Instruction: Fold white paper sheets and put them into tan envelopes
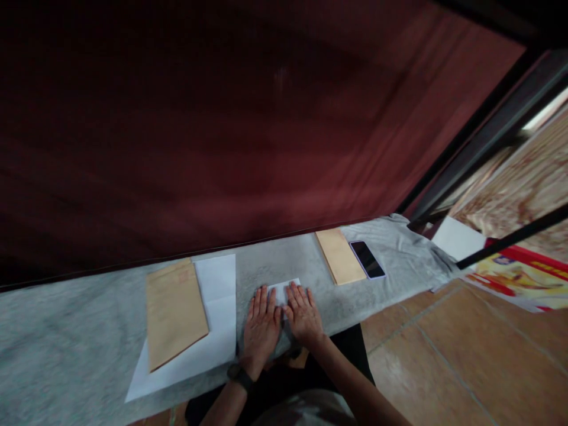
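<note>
A small piece of white paper, seemingly folded, lies on the grey cloth-covered surface in front of me. My left hand rests flat over its left side, fingers stretched out, and a dark watch is on that wrist. Over the right side lies my right hand, also flat with its fingers extended. Much of the paper is hidden beneath both hands. To the left, brown envelopes lie on top of large white sheets. Another brown envelope or stack lies to the right.
A phone with a dark screen lies beside the right-hand envelope. The narrow grey-covered surface runs along a dark red wall or panel. At the right are a dark metal frame, a colourful printed box or sheet and the tiled floor.
</note>
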Available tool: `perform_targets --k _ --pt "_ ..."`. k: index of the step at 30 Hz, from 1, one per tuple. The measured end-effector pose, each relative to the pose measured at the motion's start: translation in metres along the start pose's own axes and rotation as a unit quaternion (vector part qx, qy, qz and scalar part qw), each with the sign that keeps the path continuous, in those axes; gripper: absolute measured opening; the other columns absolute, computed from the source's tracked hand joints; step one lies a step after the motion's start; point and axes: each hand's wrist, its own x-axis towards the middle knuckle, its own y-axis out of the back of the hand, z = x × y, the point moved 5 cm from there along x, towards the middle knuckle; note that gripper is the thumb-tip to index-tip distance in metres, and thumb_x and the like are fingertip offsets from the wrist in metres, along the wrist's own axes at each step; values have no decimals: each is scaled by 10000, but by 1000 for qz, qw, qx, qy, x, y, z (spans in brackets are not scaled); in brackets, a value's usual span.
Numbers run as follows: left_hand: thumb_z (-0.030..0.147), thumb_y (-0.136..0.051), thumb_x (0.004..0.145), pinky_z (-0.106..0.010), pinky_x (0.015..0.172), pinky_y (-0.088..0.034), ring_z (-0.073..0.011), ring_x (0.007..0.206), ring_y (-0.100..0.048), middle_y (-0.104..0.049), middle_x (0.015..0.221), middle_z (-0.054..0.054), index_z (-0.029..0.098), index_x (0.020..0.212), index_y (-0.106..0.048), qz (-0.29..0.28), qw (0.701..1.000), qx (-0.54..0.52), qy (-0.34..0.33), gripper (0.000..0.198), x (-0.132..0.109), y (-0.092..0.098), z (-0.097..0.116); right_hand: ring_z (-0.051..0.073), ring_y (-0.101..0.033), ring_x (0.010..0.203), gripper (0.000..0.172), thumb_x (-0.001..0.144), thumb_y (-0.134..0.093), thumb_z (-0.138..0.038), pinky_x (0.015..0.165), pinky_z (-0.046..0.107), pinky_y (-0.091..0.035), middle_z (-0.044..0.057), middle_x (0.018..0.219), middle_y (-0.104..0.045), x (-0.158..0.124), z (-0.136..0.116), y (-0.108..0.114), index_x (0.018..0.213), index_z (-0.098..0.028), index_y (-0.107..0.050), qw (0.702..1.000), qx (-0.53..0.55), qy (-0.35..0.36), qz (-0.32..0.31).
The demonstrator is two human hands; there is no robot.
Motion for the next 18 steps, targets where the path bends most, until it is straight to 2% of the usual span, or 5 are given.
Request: perform_targets --k 3,5,11,14,18 --pt "280 -387 986 -534 1178 -323 -315 1504 -257 -346 1595 -187 93 1489 -430 13 1000 6 20 539 -1 0 0 258 -357 1459 536 1046 -381 -334 1208 477 -260 112 1578 -381 -12 8 11 1545 -142 -344 1000 -1 5 16" --pt "290 -379 990 -537 1173 -328 -316 1508 -244 -356 1590 -186 98 1484 -437 19 1000 9 16 533 -1 0 0 245 -361 1457 545 1040 -396 -325 1209 456 -278 103 1586 -370 -21 6 16 1550 -144 -332 999 7 39 15" --pt "284 -370 996 -542 1159 -350 -322 1513 -225 -335 1601 -185 97 1503 -401 28 999 -6 16 541 -1 4 0 210 -384 1444 553 1043 -423 -359 1215 405 -284 101 1552 -433 -44 -10 10 1545 -141 -340 994 8 101 39" --pt "263 -368 994 -531 1164 -357 -305 1514 -228 -298 1620 -168 112 1536 -339 25 999 -23 -16 563 -10 6 7 211 -398 1436 565 1040 -433 -358 1223 402 -264 105 1547 -439 -46 -10 7 1551 -141 -326 993 5 105 55" --pt "300 -359 1013 -488 1165 -378 -276 1483 -321 -372 1592 -140 146 1523 -375 7 998 -20 -61 533 -28 5 14 219 -408 1431 590 1041 -431 -372 1216 409 -281 104 1550 -432 -47 -4 10 1565 -140 -288 993 12 105 51"
